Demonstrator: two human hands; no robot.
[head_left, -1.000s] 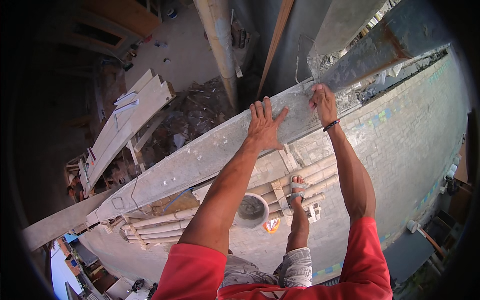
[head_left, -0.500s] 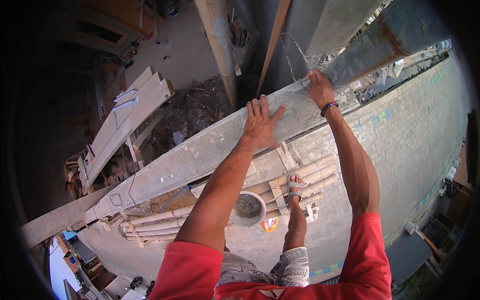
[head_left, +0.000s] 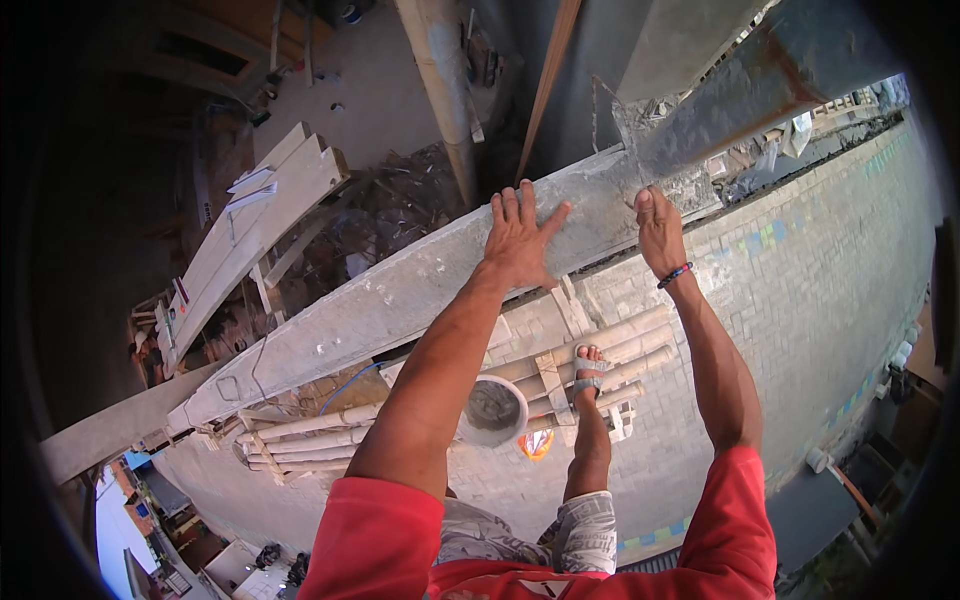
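The work in hand looks like a bracing-and-handling step at the concrete beam (head_left: 400, 300), which slants from the left edge of the frame to right of upper centre. The left hand (head_left: 518, 242) is spread wide, palm down on it near the middle of the frame. The right hand (head_left: 660, 235), right of it, is narrow, fingers curled in over the beam's rough end; whether it pinches something thin I cannot tell. I judge that the next move calls for a firm left palm and a precise right-hand grip. Counting, there is one beam; one thick metal pipe (head_left: 755, 90) at upper right, just beyond the right hand; one upright round post (head_left: 437, 75) at upper centre; one bucket (head_left: 523, 428) of grey mix below centre, with one orange-and-white packet (head_left: 536, 444) just beside it; and at least three bamboo poles (head_left: 630, 333) right of the bucket, the exact number hidden. One sandalled foot (head_left: 589, 368) appears on these poles.
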